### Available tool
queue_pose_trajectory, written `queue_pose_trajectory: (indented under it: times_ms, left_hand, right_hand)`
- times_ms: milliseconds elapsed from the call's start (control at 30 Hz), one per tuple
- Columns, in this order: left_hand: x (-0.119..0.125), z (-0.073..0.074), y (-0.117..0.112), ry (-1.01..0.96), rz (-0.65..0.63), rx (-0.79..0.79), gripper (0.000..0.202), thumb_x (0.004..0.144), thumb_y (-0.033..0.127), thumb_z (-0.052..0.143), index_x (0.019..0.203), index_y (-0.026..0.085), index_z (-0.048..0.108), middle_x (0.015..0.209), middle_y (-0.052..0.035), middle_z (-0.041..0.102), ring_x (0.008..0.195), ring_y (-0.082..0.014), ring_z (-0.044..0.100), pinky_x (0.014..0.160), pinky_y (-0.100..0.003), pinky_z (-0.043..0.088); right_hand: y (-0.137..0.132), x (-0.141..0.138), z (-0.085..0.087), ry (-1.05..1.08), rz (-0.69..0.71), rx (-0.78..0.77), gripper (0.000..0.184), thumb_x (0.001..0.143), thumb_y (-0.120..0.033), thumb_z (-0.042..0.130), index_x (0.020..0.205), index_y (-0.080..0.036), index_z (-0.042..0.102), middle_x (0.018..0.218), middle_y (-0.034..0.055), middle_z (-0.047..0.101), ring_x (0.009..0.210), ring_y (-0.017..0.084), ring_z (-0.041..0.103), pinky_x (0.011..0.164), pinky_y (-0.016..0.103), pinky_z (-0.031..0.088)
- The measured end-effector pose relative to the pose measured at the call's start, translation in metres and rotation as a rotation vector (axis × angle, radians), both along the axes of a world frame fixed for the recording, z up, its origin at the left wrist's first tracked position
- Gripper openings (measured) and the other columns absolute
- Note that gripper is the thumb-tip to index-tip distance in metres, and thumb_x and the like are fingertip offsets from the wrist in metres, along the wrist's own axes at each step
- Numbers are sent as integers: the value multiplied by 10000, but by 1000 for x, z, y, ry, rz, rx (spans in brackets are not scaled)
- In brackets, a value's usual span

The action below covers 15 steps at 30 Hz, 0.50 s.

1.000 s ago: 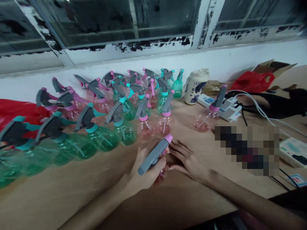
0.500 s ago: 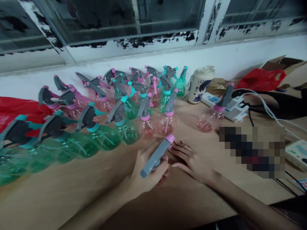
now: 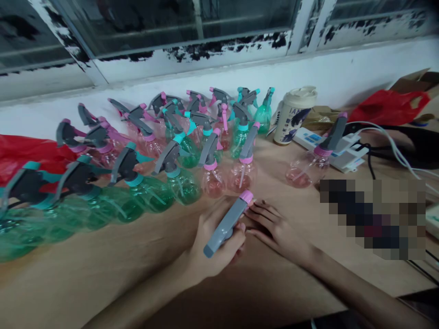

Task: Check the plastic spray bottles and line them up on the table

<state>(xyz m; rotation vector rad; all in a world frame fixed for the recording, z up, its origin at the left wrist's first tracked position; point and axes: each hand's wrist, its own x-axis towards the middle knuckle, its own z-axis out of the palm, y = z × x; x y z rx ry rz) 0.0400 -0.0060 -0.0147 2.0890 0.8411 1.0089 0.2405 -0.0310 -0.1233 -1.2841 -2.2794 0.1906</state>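
Nearest the wearer, the left hand (image 3: 216,261) grips a spray bottle (image 3: 226,226) just above the tabletop's (image 3: 103,260) near area; its fingers are wrapped around the bottle below the grey head, whose pink nozzle points away and to the right. The bottle's body is largely hidden by the hand; whether its base touches the surface cannot be determined. The right hand (image 3: 284,233) lies just beside it, palm down, fingers extended and thumb apart; contact with the bottle cannot be confirmed.

Beyond the hands, two pink bottles (image 3: 244,173) stand side by side. A row of green bottles (image 3: 187,187) extends leftward, and a lone pink bottle (image 3: 303,171) stands to the right, near a white power strip (image 3: 346,153). Further back are mixed pink and green bottles, a lidded cup (image 3: 291,116) and a red bag (image 3: 387,107), before a white wall (image 3: 350,68).
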Motion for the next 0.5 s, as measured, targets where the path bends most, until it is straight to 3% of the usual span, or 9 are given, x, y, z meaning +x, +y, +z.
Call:
queue_pose_trajectory:
  times_ms: [300,500]
  left_hand:
    - [-1,0,1,-17,-14,-72,151,787,167,512,913,197,590,802,-42,627,808,-211,632,713,-348,513]
    - [-3,3,3,0,-25,-14,242,767,116,516,977,200,600,841,-31,661,700,-164,631,643,-298,517]
  right_hand:
    - [-1,0,2,-24,-1,9,403,907,-343,479,1264,-160,507,1324,101,527,1275,231,416,1054,485,363]
    - [-2,-1,1,-37,-1,12,397,911,-332,471,1264,-153,506,1313,104,537,1292,230,393,1061,487,352]
